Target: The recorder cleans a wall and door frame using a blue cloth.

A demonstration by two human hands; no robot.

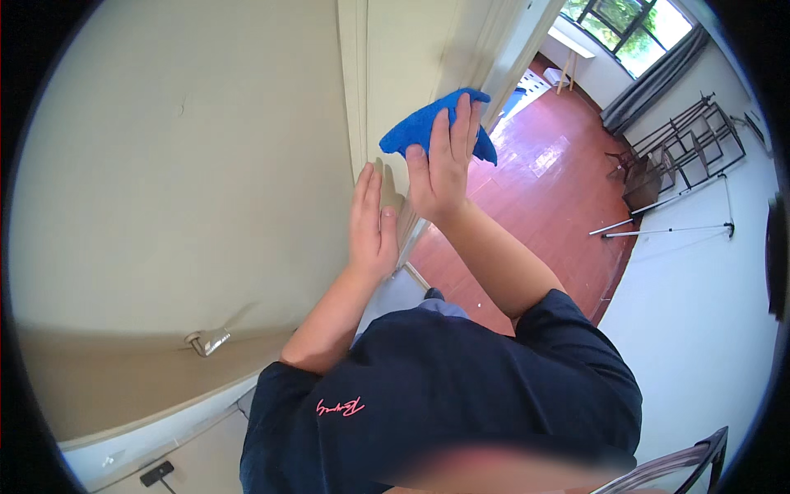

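Observation:
My right hand [444,176] presses a blue cloth [419,126] against a cream-painted door frame [407,55], fingers spread over it. The cloth is bunched, and its edges stick out on both sides of the fingers. Lower and to the left, my left hand [371,228] is held flat with its fingers straight and holds nothing. It is beside the frame's edge and casts a shadow there; whether the palm touches is hard to tell.
On the left a wide cream door [185,185] carries a metal lever handle [207,341]. Through the doorway lies a reddish floor [531,204]. A dark metal rack [691,148] and a silver folding stand [673,230] are along the right wall. A grey curtain [654,77] hangs by the window.

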